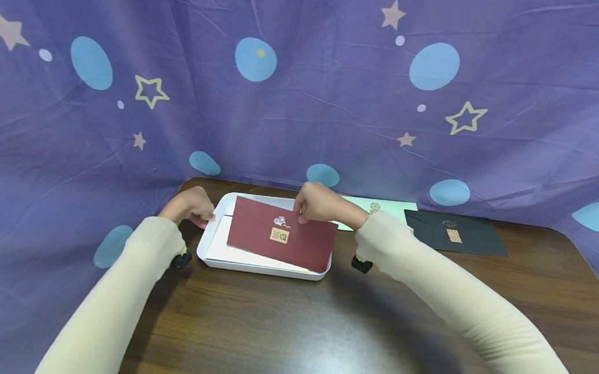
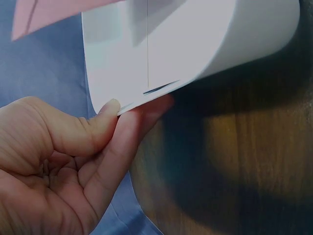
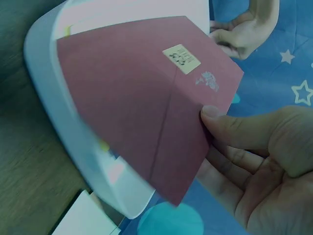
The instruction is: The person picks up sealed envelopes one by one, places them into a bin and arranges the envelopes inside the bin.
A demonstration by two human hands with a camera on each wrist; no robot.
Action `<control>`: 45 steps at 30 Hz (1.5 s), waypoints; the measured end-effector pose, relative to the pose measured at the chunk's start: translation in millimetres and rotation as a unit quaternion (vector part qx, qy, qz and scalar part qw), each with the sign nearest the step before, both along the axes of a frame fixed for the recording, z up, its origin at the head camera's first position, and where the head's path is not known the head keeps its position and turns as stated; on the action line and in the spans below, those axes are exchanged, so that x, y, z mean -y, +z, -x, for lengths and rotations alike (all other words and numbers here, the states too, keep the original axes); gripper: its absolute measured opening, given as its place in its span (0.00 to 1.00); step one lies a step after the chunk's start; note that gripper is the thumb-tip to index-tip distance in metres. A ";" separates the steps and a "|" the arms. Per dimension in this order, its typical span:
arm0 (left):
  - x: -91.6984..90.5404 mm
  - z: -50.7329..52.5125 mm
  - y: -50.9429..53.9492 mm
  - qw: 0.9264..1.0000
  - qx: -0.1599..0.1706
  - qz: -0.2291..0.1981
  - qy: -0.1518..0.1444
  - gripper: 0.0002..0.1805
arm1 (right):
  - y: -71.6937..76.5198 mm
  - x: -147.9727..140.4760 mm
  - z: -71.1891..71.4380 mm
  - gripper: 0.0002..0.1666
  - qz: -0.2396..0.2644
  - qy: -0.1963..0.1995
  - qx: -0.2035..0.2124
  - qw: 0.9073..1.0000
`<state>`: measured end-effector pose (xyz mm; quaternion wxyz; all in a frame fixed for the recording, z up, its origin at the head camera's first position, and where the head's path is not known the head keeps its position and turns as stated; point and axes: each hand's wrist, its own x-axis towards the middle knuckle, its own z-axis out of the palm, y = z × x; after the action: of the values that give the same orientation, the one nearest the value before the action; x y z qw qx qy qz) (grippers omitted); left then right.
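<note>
A white tray (image 1: 262, 270) stands near the back of the table, with white paper pieces (image 1: 222, 244) lying in it. My left hand (image 1: 190, 205) pinches the tray's left rim, thumb inside and fingers beneath, as the left wrist view shows. Between thumb and fingers, my right hand (image 1: 318, 203) holds a dark red envelope (image 1: 255, 227) by its far edge. The envelope is tilted over the tray and covers much of what lies inside. It bears a gold sticker and a silvery flower print, both visible in the right wrist view (image 3: 137, 88).
To the right of the tray lie a pale green envelope (image 1: 356, 202) and, partly over its end, a black envelope (image 1: 426, 233) with a gold sticker. A purple patterned curtain (image 1: 304, 123) hangs right behind the wooden table (image 1: 268, 335).
</note>
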<state>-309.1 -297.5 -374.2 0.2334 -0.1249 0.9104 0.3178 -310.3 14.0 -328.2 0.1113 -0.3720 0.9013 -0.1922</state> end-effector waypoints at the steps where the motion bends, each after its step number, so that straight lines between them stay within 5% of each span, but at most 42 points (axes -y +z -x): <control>1: 0.4 0.4 -0.2 1.000 0.001 0.001 -0.001 0.10 | -1.3 -2.9 0.8 0.10 -0.001 0.000 0.002 1.000; 9: -0.9 0.4 1.5 1.000 0.008 0.012 -0.002 0.09 | -13.6 -14.1 6.7 0.13 -0.002 0.003 0.011 1.000; 22: -2.2 -3.6 4.4 1.000 0.002 -0.009 -0.016 0.11 | -24.2 10.0 5.5 0.09 0.014 -0.049 -0.026 0.998; 45: -2.3 -4.1 4.3 1.000 0.000 -0.009 -0.008 0.11 | -28.4 35.8 10.7 0.09 -0.087 -0.085 -0.013 0.993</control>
<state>-305.0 -295.2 -369.8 0.2370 -0.1159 0.9085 0.3240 -321.0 -21.9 -356.6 0.1148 -0.2857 0.9442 -0.1172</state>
